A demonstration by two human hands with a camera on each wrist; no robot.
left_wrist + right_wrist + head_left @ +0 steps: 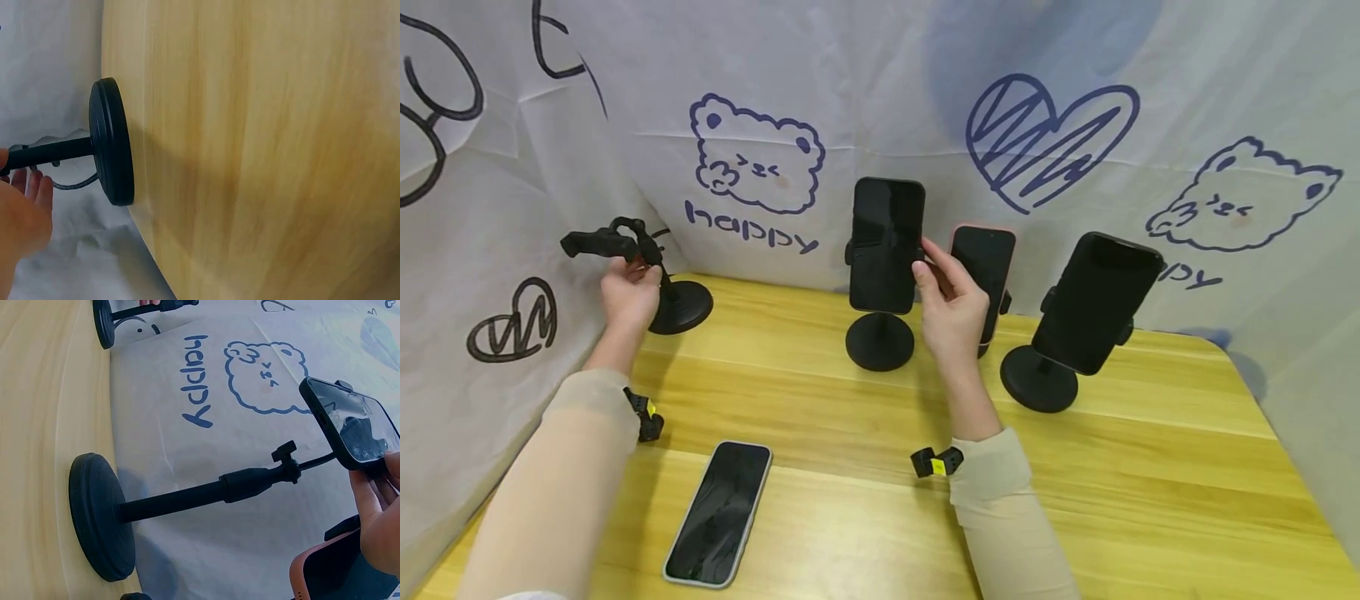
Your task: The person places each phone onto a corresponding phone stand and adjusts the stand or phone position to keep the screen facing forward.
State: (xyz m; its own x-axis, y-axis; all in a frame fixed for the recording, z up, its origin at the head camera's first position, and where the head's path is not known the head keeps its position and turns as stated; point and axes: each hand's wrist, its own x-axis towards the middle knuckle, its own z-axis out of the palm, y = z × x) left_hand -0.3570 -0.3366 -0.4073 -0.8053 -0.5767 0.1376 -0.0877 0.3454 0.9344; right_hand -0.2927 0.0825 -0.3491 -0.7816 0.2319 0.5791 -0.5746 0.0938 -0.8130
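Your left hand (631, 292) is curled round the stem of the left stand (681, 307), whose base sits at the back left corner of the surface (850, 517), close against the cloth (880, 100). Your right hand (953, 317) pinches the right edge of the middle phone (887, 246) between thumb and fingers; that phone stands upright in the middle stand (880, 343), near the back edge.

You have a broad gap between the left and middle bases. On the right it is tight: your right hand partly covers the pink-edged phone (983, 262), just beside the middle one. The right stand (1039, 380) is set further forward, its tilted phone (1099, 304) leaning right, with a wide stretch of wood between its base and the right edge. The lying phone (718, 514) rests flat between your sleeves; the front edge is out of view.

Count four phones, three mounted and one flat, and four stands, the pink-edged phone's mostly hidden.
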